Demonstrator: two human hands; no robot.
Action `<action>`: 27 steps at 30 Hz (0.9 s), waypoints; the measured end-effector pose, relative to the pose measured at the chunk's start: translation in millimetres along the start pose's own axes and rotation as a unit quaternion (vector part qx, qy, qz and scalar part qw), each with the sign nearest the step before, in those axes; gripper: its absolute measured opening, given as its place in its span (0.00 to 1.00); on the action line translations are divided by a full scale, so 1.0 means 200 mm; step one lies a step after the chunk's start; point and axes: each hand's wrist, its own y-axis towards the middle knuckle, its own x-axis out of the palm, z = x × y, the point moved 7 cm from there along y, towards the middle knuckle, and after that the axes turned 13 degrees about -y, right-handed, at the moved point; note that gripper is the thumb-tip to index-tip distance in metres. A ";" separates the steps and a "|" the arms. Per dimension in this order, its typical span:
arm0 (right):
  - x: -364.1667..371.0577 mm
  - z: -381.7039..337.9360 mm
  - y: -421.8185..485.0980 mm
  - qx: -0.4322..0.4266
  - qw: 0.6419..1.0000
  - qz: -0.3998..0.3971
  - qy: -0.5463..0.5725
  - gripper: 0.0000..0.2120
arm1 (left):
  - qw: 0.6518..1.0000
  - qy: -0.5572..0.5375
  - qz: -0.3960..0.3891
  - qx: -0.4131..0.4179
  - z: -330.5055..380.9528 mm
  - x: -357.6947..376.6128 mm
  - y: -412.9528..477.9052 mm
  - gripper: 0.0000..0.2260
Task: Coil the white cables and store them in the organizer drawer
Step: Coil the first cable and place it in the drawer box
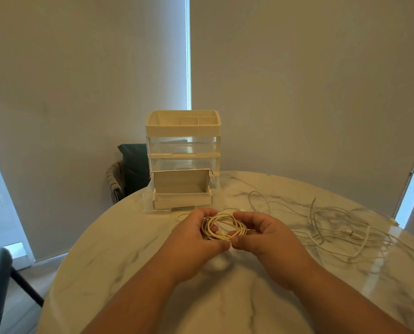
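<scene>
White cable [234,222], a thin round coil, is pinched between curled left hand [193,235] and right hand [266,235].

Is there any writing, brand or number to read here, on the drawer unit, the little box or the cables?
None can be read. The organizer, the open box at its front, the coiled cable held by the left hand and right hand, and the loose cables on the table show no legible print; anything finer is too small to tell.
</scene>
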 end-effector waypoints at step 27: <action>0.00 0.03 0.02 -0.037 0.996 0.021 0.072 0.23 | 0.997 -0.063 0.041 0.023 -0.06 -0.05 0.07 0.26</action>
